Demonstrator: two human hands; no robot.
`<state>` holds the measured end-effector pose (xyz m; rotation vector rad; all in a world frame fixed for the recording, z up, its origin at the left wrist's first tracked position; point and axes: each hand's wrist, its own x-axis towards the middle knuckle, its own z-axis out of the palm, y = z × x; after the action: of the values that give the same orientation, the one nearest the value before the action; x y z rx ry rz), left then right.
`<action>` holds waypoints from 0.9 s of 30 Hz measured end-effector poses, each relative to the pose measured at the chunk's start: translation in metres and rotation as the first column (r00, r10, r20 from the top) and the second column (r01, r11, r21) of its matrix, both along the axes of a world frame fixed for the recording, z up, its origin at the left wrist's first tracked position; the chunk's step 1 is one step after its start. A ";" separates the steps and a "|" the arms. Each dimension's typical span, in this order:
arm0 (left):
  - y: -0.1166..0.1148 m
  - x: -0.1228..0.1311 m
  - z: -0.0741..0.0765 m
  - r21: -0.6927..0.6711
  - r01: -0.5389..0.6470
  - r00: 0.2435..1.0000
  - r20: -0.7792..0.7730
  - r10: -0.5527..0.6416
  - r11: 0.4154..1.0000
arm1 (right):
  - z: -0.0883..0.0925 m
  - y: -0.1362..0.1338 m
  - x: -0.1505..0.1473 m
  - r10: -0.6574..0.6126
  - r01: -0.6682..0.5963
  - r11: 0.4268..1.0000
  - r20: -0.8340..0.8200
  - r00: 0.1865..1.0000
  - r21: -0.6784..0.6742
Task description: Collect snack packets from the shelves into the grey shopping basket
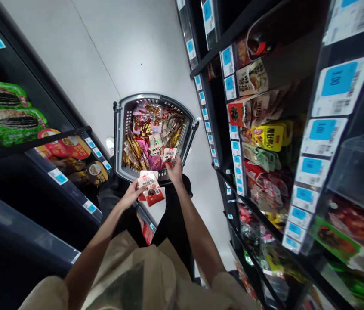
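Observation:
A grey shopping basket (pixel 156 98) stands in front of my legs, filled with many small snack packets in pink, gold, white and red. My left hand (pixel 132 193) is closed on a few red-and-white snack packets (pixel 152 189) just outside the basket's near rim. Over the near right corner of the basket, my right hand (pixel 174 171) grips one red-and-white snack packet (pixel 169 156) of similar look. The two hands are apart. My right fingers are partly hidden by the packet and the basket's edge.
On the right, shelves with blue-and-white price tags (pixel 318 134) carry hanging snack packets, among them yellow packs (pixel 270 135). At left, a dark shelf holds green snack bags (pixel 10 122) and round-lidded packs (pixel 75 146). Pale floor tiles (pixel 137 51) run between the shelves.

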<state>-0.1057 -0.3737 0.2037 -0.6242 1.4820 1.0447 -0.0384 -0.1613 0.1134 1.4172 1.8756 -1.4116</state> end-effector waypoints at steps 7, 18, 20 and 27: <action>-0.063 -0.002 0.004 -0.102 -0.040 0.997 0.054 0.046 0.994 | -0.059 -0.022 -0.047 -0.044 0.028 0.997 0.210 0.977 0.078; -0.062 -0.022 0.085 0.011 -0.139 0.987 -0.085 0.139 0.990 | 0.134 -0.009 -0.010 -0.436 0.416 0.871 -0.018 0.900 -0.261; -0.047 -0.041 0.124 0.112 -0.088 0.985 -0.142 0.103 0.990 | 0.205 -0.014 0.004 -0.520 0.449 0.805 -0.097 0.848 -0.387; 0.005 -0.136 0.276 0.263 0.171 0.901 -0.431 -0.043 0.949 | 0.384 -0.044 0.049 -0.670 0.341 0.442 -0.052 0.740 -0.830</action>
<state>-0.2417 -0.3690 0.4795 -0.0979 1.6608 1.3388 0.0109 -0.2051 0.4978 1.3070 0.6513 -2.5523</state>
